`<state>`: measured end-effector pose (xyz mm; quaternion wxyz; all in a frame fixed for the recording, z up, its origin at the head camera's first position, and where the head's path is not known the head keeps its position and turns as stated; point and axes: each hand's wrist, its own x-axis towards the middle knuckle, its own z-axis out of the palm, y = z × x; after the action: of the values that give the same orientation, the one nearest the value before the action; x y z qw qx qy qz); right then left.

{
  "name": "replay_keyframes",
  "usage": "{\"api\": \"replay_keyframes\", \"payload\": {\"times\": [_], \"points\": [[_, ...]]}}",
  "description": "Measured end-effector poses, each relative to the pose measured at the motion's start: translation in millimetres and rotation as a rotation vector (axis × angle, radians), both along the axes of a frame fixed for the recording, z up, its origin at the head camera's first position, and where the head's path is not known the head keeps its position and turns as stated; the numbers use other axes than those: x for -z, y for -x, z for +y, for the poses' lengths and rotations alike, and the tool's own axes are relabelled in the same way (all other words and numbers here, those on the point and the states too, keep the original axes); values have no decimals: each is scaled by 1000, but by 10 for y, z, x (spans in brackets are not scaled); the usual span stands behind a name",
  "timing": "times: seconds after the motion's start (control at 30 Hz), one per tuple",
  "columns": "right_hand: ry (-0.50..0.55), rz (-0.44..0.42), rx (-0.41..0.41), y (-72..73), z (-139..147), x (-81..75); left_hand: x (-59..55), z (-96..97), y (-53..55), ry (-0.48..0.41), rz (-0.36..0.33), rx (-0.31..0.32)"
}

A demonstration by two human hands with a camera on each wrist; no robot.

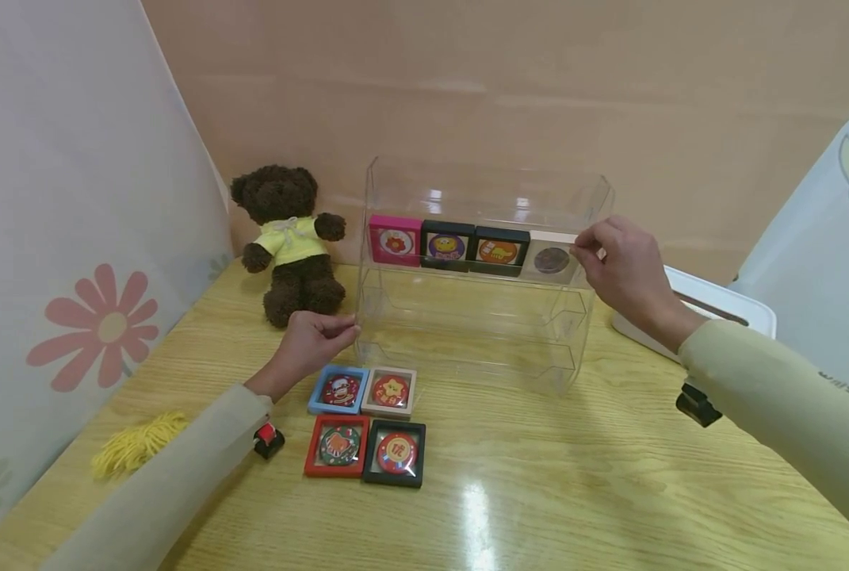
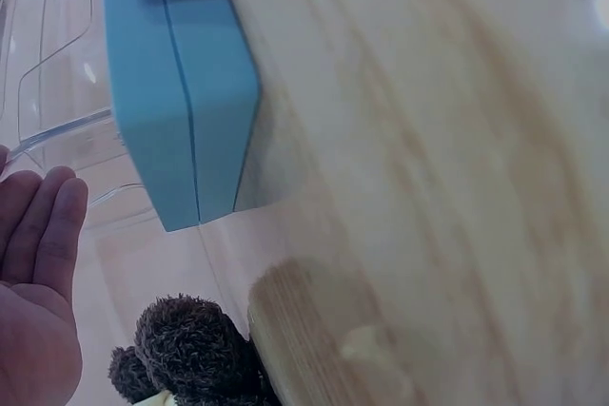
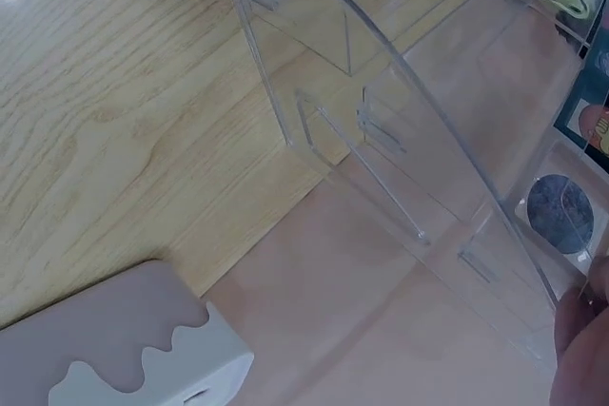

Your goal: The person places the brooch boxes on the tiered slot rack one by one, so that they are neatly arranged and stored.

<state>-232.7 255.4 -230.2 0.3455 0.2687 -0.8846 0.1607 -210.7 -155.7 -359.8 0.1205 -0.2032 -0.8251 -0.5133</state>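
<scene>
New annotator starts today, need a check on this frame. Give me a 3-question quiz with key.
1. True or false: the top tier of the clear rack holds four framed badges.
2. How many framed badges lie flat on the table?
3. Which hand touches the white frame: A left, B right?

Key: 1 true. 2 four, in a two-by-two block near the left hand. 3 B, the right hand.

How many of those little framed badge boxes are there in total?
8. Four stand in a row on the clear rack's top shelf: pink, black, dark, and white, which the right hand pinches. Four lie on the table: blue, white, red, black.
</scene>
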Motion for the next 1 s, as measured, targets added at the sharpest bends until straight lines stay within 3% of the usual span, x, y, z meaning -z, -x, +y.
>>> {"api": "replay_keyframes", "payload": {"times": [0.23,0.4,0.6,0.67,0.77,1.0], "points": [[64,63,9,-59,-18,59,-8,3,-11,-1,-9,3],[100,102,-99,-198,-159,205,-3,-1,-21,-8,-10,4],[196,-90,-278,-581,-556,524,13,-5,-13,4,11,7],[234,-162,-334,-717,-690,600,-70,30,-73,7,2,6],[275,-277,-401,-901,-849,675,-80,42,-75,6,-5,4],[348,-553,-480,-1130,-1099,886,9,2,-13,-6,17,4]]}}
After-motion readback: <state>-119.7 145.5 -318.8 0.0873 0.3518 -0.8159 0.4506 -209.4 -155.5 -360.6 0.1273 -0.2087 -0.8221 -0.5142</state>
